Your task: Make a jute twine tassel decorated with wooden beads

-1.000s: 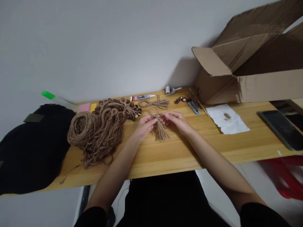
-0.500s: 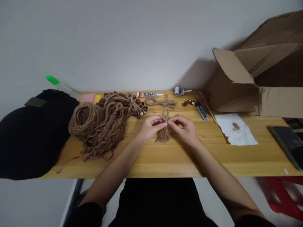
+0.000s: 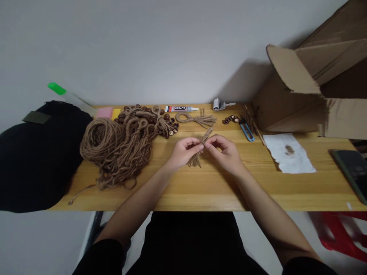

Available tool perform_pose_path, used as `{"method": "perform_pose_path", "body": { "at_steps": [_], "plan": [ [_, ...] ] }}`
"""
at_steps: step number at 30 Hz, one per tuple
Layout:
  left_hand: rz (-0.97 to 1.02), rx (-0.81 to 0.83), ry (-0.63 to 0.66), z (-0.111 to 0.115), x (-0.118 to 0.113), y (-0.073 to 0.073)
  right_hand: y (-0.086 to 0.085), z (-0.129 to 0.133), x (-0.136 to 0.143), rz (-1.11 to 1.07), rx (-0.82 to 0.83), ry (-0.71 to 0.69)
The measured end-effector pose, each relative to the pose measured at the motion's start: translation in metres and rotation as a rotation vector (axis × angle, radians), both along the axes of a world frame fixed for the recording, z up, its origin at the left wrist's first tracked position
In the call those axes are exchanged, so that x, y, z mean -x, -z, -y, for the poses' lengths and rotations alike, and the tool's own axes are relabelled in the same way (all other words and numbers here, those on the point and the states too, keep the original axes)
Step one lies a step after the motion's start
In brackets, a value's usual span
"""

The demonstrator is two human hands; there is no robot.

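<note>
Between my hands is a brown twine tassel [image 3: 195, 159], its looped top slanting up to the right and its loose strands hanging down to the left. My left hand [image 3: 185, 151] pinches its neck between thumb and forefinger. From the other side my right hand [image 3: 224, 151] pinches at the same neck, fingertips nearly touching the left ones. The fingers hide the knot itself. Just beyond my hands lies a second looped tassel [image 3: 197, 119] on the wooden table [image 3: 200, 191].
Left are a twine ball [image 3: 99, 141], a heap of knotted cords with wooden beads [image 3: 134, 145] and a black cap [image 3: 37, 160]. Glue [image 3: 180, 109] lies at the back. Right are blue thread snips [image 3: 247, 130], white paper [image 3: 298, 162], a cardboard box [image 3: 289, 110] and a phone [image 3: 351, 168].
The tassel has turned: its loop stood upright and now leans right, seen narrower, while the strands swing left. Both hands still pinch it. The view has shifted slightly.
</note>
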State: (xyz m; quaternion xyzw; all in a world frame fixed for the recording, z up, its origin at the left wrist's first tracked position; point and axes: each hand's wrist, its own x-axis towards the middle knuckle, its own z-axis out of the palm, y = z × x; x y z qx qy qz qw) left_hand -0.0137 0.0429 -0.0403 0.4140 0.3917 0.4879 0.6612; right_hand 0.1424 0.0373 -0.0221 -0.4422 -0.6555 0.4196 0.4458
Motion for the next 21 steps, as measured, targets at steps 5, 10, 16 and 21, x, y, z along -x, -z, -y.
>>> {"method": "perform_pose_path", "body": {
  "at_steps": [5, 10, 16, 21],
  "plan": [
    [0.015, 0.005, 0.024, 0.0009, -0.0001, -0.0024, 0.0004, 0.0001, -0.0008, -0.016, 0.025, -0.019],
    [0.009, -0.023, 0.021, 0.0003, 0.0008, -0.0011, 0.0002, 0.0008, -0.0007, -0.02, 0.002, -0.054],
    [0.031, 0.001, 0.051, 0.001, -0.0003, -0.0008, -0.0006, -0.0001, -0.0044, -0.044, -0.006, -0.111],
    [0.048, -0.03, -0.017, 0.0022, -0.0025, -0.0001, -0.0001, -0.0021, -0.0085, -0.066, -0.026, -0.167]
  ]
}}
